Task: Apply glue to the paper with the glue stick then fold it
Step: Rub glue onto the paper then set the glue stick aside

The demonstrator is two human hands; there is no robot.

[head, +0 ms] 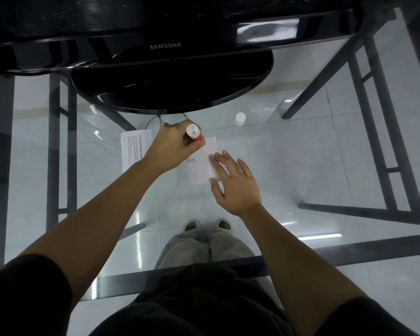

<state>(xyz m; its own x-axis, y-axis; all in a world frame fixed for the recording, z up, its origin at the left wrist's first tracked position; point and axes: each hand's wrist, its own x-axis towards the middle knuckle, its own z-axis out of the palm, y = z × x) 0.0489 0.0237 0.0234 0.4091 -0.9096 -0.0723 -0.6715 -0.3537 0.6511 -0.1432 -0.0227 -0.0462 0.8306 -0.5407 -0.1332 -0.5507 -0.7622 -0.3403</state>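
A sheet of paper lay flat on a glass table, near the middle and just on the near side of a black monitor, whose round base stood on the far part of the glass. The left hand reached in from the near left and covered the middle of the sheet, its fingers curled tight round a glue stick. The stick stood almost upright, with its white end up toward the camera and its red body in the fingers. Its lower end was down at the far edge of the paper, though the tip was hidden by the fingers, so contact could not be confirmed. Printed lines showed on the left end of the sheet, beyond the left wrist, and small blue marks showed on the part between the hands. The right hand lay on the right edge of the sheet with its fingers straight and spread. The fingertips pressed on the paper, the thumb was at the near right corner, and the hand gripped nothing. A small white cap stood upright on the glass to the far right of the paper, well apart from both hands. Through the glass showed the dark table frame, a pale tiled floor and the person's shoes.
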